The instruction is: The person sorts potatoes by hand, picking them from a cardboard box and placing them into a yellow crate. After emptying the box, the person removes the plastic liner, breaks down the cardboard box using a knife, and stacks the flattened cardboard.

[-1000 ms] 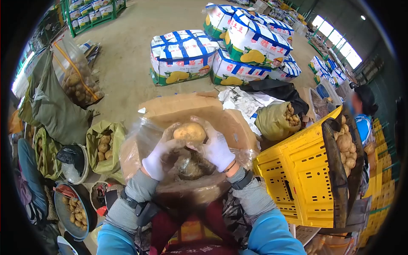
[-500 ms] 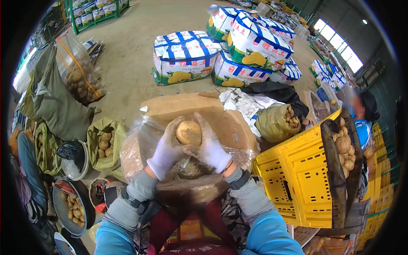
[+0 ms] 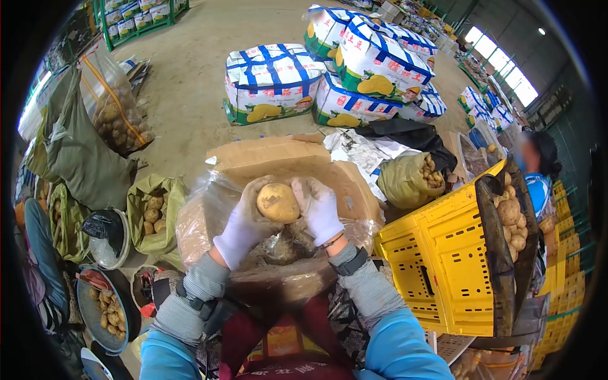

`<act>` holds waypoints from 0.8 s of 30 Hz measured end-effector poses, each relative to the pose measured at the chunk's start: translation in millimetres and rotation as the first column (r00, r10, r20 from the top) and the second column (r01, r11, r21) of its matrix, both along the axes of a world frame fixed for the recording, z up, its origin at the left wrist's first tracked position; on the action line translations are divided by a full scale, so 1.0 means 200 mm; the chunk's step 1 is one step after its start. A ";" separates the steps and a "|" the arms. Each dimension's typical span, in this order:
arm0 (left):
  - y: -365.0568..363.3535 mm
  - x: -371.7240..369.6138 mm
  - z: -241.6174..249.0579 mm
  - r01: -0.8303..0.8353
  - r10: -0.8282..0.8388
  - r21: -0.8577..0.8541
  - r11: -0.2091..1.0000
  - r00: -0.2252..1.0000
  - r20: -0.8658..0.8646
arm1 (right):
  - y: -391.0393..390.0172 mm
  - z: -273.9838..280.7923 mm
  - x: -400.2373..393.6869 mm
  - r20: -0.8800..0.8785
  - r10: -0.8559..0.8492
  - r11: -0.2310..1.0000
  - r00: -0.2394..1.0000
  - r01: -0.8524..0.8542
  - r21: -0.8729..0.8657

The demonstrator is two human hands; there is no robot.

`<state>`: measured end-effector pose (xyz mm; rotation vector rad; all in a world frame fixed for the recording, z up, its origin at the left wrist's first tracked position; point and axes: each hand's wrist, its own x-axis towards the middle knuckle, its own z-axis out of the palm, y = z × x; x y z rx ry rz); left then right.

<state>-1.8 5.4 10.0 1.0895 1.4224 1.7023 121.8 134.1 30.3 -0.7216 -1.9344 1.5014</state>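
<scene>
Potato held above open carton

The left hand is cupping the potato's left side; the right hand is curling its fingertips against the right — both white-gloved, over the carton's middle. Beyond the carton's left edge a green sack is holding more potatoes; beyond its right edge a yellow crate is standing.

A stack of boxy white, blue-strapped printed packages stands at one o'clock, a green metal rack between ten and eleven, a grey-green cloth sack just past nine.
</scene>
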 end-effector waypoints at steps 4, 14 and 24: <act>-0.01 0.01 0.08 0.081 -0.104 0.071 0.994 0.895 0.435 | 0.04 -0.05 -0.04 -0.174 -0.130 0.957 0.976 0.077 -0.280; -0.09 0.00 0.19 0.065 -0.086 0.056 0.996 0.760 0.645 | 0.07 -0.11 0.02 -0.037 0.255 0.906 0.966 -0.253 -0.339; -0.08 -0.05 0.12 -0.108 0.112 -0.033 0.994 0.985 0.128 | -0.05 -0.12 0.00 -0.113 0.249 0.959 0.962 -0.229 0.165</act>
